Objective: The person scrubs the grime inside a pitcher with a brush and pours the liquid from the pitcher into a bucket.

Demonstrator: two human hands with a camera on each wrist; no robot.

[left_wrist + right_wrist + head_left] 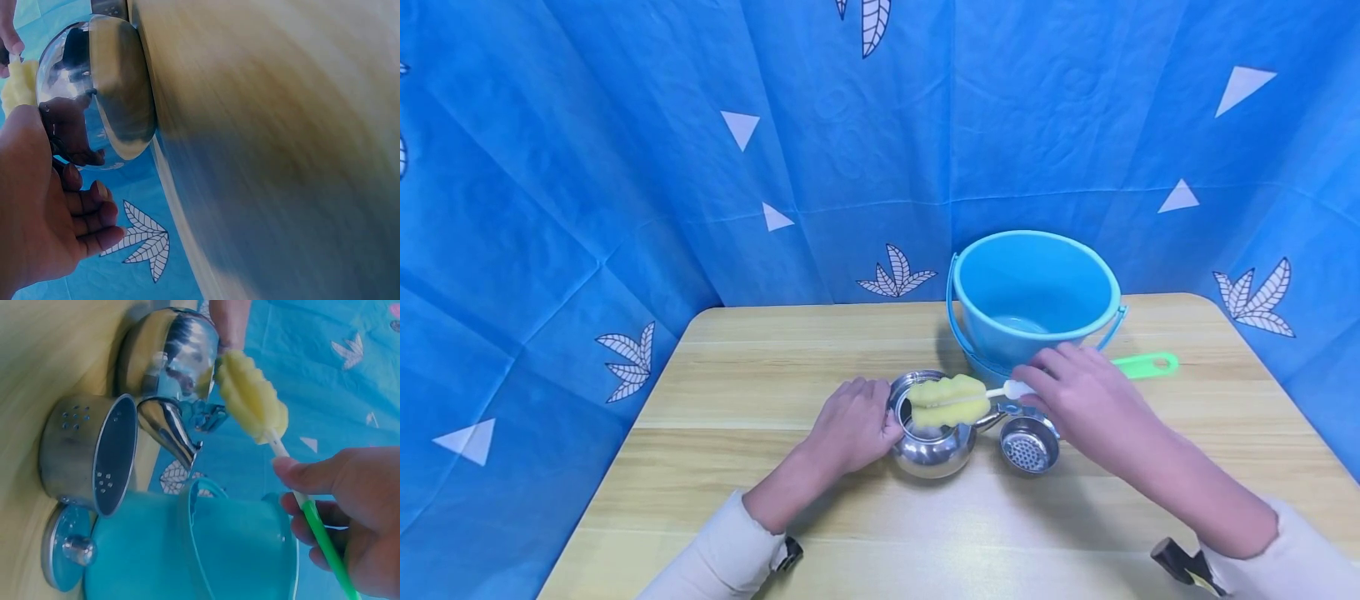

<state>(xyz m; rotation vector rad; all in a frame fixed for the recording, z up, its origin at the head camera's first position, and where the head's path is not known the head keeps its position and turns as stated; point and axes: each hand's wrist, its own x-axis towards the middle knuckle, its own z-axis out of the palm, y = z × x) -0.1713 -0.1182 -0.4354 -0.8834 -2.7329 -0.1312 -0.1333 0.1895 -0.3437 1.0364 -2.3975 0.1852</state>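
A shiny metal teapot [932, 458] stands lidless on the table. At its left side my left hand [853, 427] holds it, thumb by the rim; in the left wrist view the fingers curl beside the rounded body. My right hand [1086, 408] grips a sponge bottle brush [253, 394] by its white and green handle. The yellow sponge head [951, 400] overlaps the teapot's opening in the head view, while the right wrist view shows it beside the rim. Right of the spout sits a perforated metal strainer basket [1028, 446].
Behind the right hand is a blue bucket [992, 329] with its handle hanging down. A small round lid with a metal knob [67, 549] lies between strainer and bucket. Blue patterned cloth [850, 150] hangs behind the wooden table [775, 350].
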